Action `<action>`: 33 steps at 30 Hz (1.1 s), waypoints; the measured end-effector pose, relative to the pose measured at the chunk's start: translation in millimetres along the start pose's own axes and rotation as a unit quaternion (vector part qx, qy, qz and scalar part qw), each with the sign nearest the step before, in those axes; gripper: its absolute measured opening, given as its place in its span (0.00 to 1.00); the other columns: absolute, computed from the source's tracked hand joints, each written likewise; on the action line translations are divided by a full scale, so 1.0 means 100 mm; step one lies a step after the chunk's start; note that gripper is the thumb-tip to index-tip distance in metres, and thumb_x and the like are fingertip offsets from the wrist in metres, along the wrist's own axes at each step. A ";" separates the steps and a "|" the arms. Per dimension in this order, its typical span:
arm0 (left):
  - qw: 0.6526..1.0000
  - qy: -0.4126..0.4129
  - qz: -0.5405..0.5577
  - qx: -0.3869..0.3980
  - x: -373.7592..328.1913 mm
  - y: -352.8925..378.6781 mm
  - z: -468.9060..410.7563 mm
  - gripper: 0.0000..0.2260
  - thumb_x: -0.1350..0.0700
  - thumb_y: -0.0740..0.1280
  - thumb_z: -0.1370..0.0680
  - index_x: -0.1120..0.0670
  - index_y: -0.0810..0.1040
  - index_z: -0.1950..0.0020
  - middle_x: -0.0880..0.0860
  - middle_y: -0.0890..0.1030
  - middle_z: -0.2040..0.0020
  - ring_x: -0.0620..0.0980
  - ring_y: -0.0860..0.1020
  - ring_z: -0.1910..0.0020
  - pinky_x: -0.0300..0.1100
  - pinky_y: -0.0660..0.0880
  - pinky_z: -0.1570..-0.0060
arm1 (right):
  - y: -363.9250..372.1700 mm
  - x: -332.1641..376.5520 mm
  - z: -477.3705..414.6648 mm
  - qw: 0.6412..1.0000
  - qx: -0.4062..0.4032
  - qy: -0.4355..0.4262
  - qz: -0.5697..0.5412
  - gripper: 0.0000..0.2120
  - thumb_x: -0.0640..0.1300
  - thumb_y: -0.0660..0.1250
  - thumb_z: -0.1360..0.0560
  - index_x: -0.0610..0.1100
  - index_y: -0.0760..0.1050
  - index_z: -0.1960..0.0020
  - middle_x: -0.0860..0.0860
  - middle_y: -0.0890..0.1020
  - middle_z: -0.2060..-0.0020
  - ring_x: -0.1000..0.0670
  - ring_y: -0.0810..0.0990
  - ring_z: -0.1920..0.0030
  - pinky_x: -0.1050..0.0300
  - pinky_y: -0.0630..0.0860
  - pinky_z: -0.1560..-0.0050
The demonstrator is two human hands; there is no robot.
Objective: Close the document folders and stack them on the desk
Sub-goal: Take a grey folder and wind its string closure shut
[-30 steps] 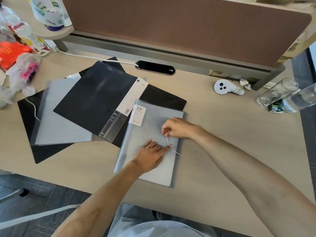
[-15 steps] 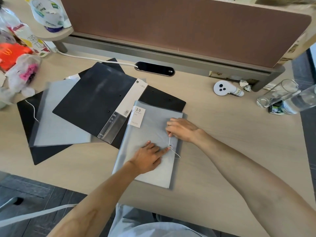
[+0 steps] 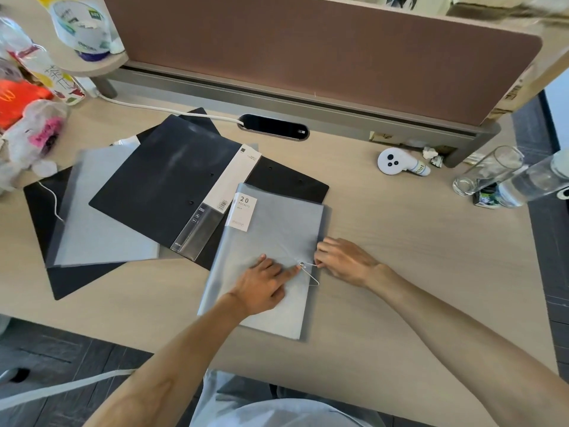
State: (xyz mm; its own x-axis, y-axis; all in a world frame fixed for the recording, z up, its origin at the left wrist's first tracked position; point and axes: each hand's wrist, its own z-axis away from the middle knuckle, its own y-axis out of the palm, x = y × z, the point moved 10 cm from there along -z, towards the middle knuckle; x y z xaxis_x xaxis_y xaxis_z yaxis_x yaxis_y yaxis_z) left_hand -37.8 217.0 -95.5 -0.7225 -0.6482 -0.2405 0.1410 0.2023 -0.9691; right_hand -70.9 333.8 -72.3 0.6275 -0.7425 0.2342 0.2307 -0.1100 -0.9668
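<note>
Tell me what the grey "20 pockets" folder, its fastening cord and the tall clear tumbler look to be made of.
Grey "20 pockets" folder: likely matte, translucent plastic; its cover shows soft creases and a dull sheen.
Thin fastening cord: probably elastic or string, pale, looped around a small shiny button, seemingly metal.
Tall clear tumbler: glass or hard clear plastic; fully see-through with bright rim highlights.
</note>
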 end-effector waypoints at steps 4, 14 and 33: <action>1.000 0.001 -0.005 0.015 0.00 0.04 0.00 0.26 0.52 0.59 0.27 0.51 0.69 0.29 0.52 0.82 0.54 0.57 0.79 0.53 0.55 0.74 0.40 | 0.05 0.25 0.05 1.000 -0.011 -0.017 0.016 0.06 0.41 0.71 0.30 0.45 0.74 0.61 0.50 0.77 0.64 0.47 0.77 0.62 0.55 0.76 0.65; 1.000 0.013 0.003 0.009 -0.01 0.01 -0.01 0.25 0.53 0.59 0.28 0.50 0.70 0.30 0.52 0.81 0.57 0.57 0.79 0.55 0.52 0.76 0.41 | 0.09 0.41 0.04 0.999 -0.040 -0.002 -0.016 0.04 0.36 0.68 0.31 0.43 0.75 0.60 0.48 0.77 0.63 0.46 0.76 0.61 0.53 0.75 0.62; 0.991 -0.029 0.099 0.085 0.21 0.08 0.03 0.29 0.51 0.47 0.27 0.54 0.70 0.28 0.55 0.79 0.39 0.57 0.73 0.38 0.46 0.68 0.33 | 0.07 0.29 -0.56 0.998 0.058 -0.006 -0.034 0.02 0.37 0.70 0.30 0.43 0.79 0.58 0.47 0.80 0.60 0.44 0.78 0.54 0.49 0.78 0.58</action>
State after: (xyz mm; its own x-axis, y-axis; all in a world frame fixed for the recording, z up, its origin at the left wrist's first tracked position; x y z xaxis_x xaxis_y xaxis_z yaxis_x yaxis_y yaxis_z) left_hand -49.6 203.0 -108.2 -0.6305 -0.6501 -0.4240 0.3911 0.2058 -0.8971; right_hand -92.8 274.1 -77.7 0.6168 -0.7275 0.3004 0.3571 -0.0815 -0.9305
